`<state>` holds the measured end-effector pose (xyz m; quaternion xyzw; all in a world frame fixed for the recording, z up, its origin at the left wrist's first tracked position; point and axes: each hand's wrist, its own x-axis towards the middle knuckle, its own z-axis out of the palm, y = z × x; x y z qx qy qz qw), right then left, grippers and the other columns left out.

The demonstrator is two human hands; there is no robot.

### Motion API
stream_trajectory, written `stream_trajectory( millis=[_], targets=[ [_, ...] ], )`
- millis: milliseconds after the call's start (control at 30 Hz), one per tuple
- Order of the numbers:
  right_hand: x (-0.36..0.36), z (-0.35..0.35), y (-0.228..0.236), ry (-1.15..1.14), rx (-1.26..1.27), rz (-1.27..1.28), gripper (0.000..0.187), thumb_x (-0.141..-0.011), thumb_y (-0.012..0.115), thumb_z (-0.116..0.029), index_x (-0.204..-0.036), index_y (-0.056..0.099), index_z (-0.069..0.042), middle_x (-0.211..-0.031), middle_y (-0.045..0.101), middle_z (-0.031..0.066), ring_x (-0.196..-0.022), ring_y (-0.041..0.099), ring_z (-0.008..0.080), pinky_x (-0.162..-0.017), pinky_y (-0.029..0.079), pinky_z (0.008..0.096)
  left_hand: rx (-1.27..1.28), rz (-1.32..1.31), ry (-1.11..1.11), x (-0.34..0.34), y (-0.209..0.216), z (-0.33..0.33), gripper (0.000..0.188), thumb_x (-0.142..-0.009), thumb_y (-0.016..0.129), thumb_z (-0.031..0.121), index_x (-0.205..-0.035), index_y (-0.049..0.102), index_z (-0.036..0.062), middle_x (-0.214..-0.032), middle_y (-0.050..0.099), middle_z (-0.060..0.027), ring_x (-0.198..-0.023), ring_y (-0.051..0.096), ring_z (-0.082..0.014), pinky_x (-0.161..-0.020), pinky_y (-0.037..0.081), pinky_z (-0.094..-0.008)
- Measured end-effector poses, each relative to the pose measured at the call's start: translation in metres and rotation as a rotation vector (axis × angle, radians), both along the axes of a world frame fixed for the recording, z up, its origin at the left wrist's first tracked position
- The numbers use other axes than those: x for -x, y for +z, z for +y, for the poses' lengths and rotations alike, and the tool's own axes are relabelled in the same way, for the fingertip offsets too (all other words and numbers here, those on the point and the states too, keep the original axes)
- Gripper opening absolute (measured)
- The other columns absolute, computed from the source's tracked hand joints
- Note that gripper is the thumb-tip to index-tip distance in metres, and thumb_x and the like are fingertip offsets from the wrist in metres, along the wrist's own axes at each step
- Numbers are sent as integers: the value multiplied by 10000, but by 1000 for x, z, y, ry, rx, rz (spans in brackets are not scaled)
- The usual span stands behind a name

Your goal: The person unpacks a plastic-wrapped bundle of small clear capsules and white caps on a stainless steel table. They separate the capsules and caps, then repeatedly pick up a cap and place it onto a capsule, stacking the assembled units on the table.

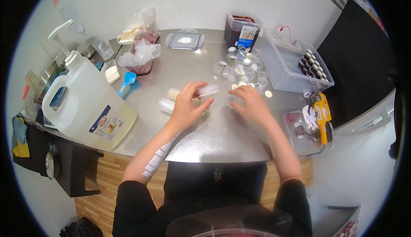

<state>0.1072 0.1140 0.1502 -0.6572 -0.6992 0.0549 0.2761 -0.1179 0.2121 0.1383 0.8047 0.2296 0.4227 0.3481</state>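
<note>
My left hand (pixel 188 104) is closed around a short stack of clear plastic cups (pixel 208 92), held sideways above the steel table. To its right, my right hand (pixel 251 105) curls its fingers around what looks like a single clear cup (pixel 230 101), faint against the metal. Just beyond the right hand spreads a cluster of small clear cups (pixel 239 71), many with round pale labels. Another stack of clear cups (pixel 166 105) lies by my left wrist, beside a roll of pale labels (pixel 173 93). White label strips (pixel 156 158) are stuck along my left forearm.
A large pump jug (pixel 92 104) stands at the left, near a blue scoop (pixel 128 82) and a bagged tub of dark red food (pixel 140 61). At the back are a lid (pixel 185 39) and dark-filled container (pixel 242 31). Right: clear bin (pixel 284 72), yellow tool (pixel 322 117).
</note>
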Motion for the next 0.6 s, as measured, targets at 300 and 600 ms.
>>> stream_trajectory(
  millis=[300,600],
  targets=[
    [18,0,7,110,31,514,365,-878,698,-218,-1185,647,-28,-1020,655,120,-992,630,227,-864,494,359,51,7,-125,-5,-4,-11,422,-824,776,143,-1167,575,-1,-1082,635,-114,-912,646,-174,-825,530,-311],
    [-8,29,-22,-16,96,81,389,-863,745,-253,-1213,658,-108,-1040,633,43,-850,609,160,-763,517,319,60,0,40,-2,-4,1,423,-824,790,178,-1152,593,-1,-1076,643,-126,-847,645,-176,-797,541,-308]
  ],
)
